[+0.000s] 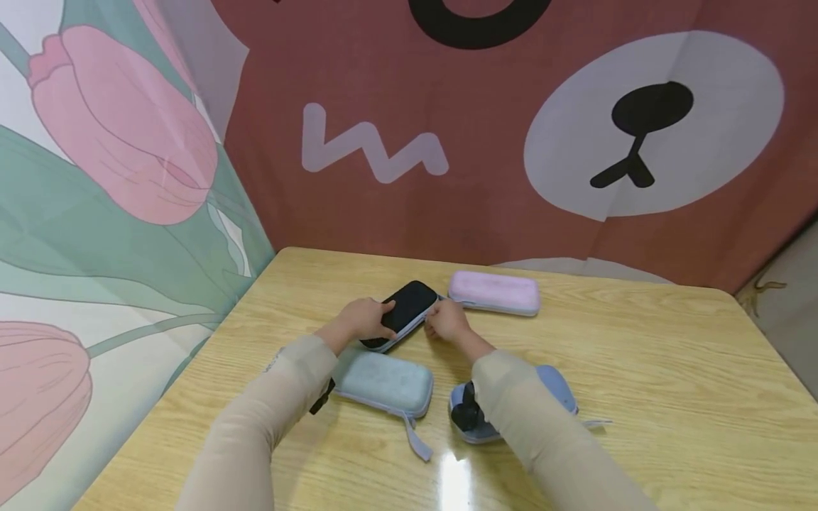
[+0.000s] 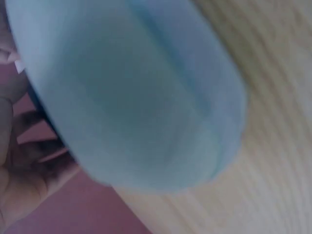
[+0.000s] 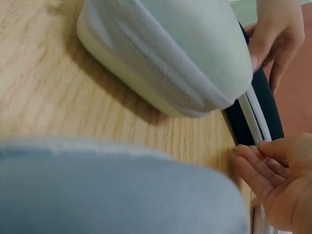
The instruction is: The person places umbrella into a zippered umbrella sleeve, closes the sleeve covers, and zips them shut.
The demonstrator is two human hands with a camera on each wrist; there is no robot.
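Observation:
A black zip case (image 1: 412, 304) with a pale zipper band lies slanted on the table. My left hand (image 1: 363, 319) grips its left side, fingers and thumb spread over the top. At the case's right end, my right hand (image 1: 449, 321) pinches the zipper; the right wrist view has thumb and fingertips meeting at the pale zipper band (image 3: 254, 114). Whether a pull tab sits between them is hidden. Close under the left wrist is a light teal zip case (image 1: 386, 383), large in the left wrist view.
A pink zip case (image 1: 495, 291) lies behind the right hand. Under the right forearm sits a blue zip case (image 1: 557, 387), partly covered. The teal case's strap (image 1: 417, 438) trails forward. A patterned curtain (image 1: 383, 220) hangs behind the wooden table (image 1: 639, 355).

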